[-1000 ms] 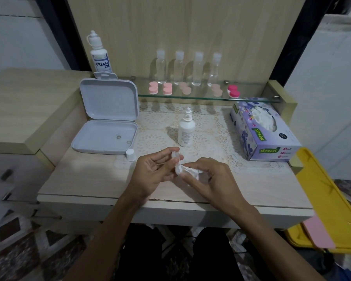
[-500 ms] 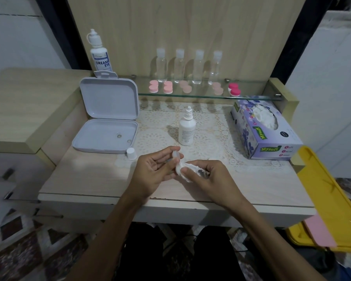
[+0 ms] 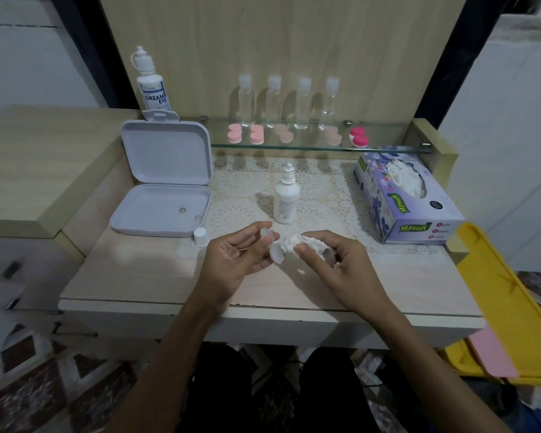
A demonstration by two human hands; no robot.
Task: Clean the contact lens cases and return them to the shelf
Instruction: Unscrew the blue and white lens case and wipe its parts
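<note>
Head: lens case (image 3: 270, 245) between left fingers (image 3: 264, 242).

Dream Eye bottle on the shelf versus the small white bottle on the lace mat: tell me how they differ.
The Dream Eye bottle stands on the upper ledge behind the open white box; the small white bottle stands lower, on the lace mat. The Dream Eye bottle looks larger and carries a blue-printed label; the small one's print is too fine to read. The Dream Eye bottle seems capped; the small one shows a bare nozzle, a loose white cap lying nearby. Both are white and upright.
</note>
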